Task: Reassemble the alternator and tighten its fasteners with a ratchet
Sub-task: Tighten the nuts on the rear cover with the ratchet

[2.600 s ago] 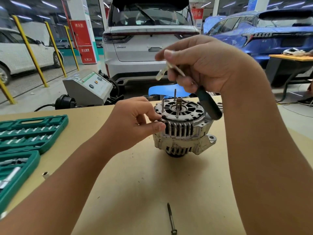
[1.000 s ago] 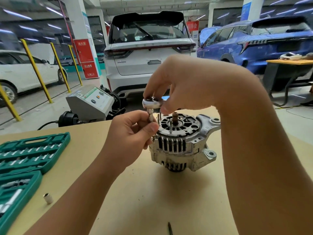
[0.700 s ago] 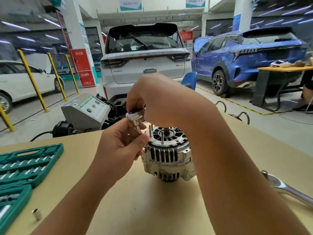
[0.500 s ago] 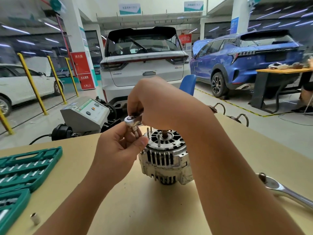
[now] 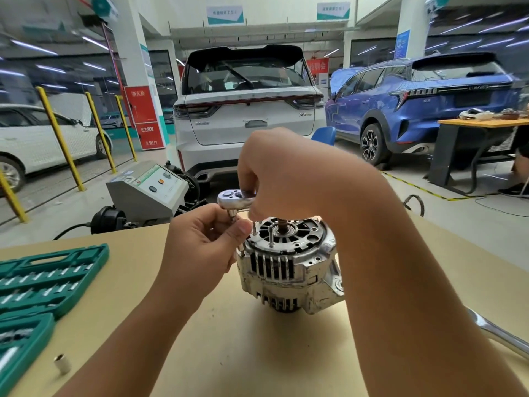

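I see the alternator (image 5: 289,270) standing shaft-up on the table (image 5: 257,353), with my right hand (image 5: 289,179) curled round the ratchet (image 5: 234,198) above its left rim. My left hand (image 5: 206,247) pinches the socket stem below the ratchet head. The cast housing looks heavy and rigid, so I'd brace it by the finned side, clear of the thin upright studs.

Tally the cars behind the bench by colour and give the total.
White cars: 2, one straight behind the alternator, one at far left
Blue cars: 1
Total: 3
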`<state>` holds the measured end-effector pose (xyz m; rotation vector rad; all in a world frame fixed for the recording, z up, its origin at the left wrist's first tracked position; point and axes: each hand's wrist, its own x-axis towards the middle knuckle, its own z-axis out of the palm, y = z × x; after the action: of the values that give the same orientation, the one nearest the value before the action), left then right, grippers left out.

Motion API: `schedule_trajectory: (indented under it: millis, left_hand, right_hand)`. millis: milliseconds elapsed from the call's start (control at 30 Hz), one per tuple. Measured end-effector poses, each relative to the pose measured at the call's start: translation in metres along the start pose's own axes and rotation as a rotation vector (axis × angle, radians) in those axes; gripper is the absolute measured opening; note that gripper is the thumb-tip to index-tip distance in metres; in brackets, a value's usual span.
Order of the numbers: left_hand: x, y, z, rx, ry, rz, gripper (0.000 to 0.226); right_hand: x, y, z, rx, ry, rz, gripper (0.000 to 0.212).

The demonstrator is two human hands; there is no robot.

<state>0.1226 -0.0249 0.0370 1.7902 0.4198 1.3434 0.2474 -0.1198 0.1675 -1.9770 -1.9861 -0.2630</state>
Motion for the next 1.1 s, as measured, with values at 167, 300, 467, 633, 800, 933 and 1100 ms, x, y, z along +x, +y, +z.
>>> schedule_trajectory:
  millis: [167,300,467,633,800,933,1100]
  left_hand:
    - [0.000,0.004,-0.002,-0.039,-0.065,-0.033,0.006]
    - [0.000,0.005,-0.004,-0.093,-0.123,-0.038,0.005]
    - [0.003,0.003,-0.001,-0.050,-0.042,-0.062,0.012]
    - [0.006,0.006,-0.008,-0.076,-0.129,-0.060,0.023]
    - [0.007,0.007,-0.004,-0.057,-0.072,-0.057,0.016]
    - [0.005,0.012,-0.004,-0.004,-0.097,-0.077,0.015]
    - [0.005,0.010,0.002,-0.031,-0.031,-0.062,0.013]
  right_hand:
    - [0.001,0.004,-0.001,0.040,-0.021,0.030,0.040]
    - [0.003,0.004,0.000,0.007,-0.018,-0.028,0.024]
    - [0.001,0.007,-0.003,0.020,-0.060,-0.022,0.024]
    - [0.003,0.004,0.000,0.018,-0.035,-0.016,0.028]
    - [-0.003,0.002,-0.005,0.009,-0.062,-0.034,0.033]
    - [-0.003,0.003,-0.003,0.021,-0.006,0.008,0.028]
    - [-0.004,-0.005,-0.003,-0.036,-0.021,-0.020,0.017]
